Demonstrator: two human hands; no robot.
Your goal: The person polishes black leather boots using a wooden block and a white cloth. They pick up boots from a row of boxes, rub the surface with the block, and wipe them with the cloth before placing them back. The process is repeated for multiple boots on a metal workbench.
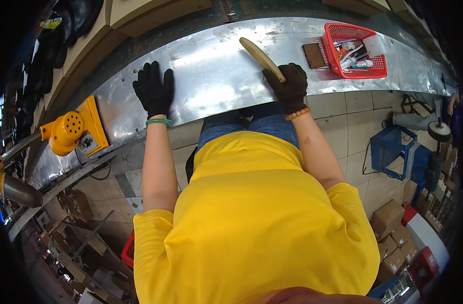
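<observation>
My left hand (154, 92) lies spread, empty; my right hand (291, 86) grips the curved stick (261, 57), pointing to 10:30; firm hold advised.

Bright yellow tee (256, 218) here, short sleeves (153, 233), kinda creased across the front, over regular blue jeans (274, 119). The left hand (154, 90) and right hand (290, 88) are both in plain black gloves (158, 104) that stop around the wrist. Jewelry-wise, there's a smooth green bangle (159, 122) on the left and an orangey round-bead bracelet (298, 114) on the right.
</observation>
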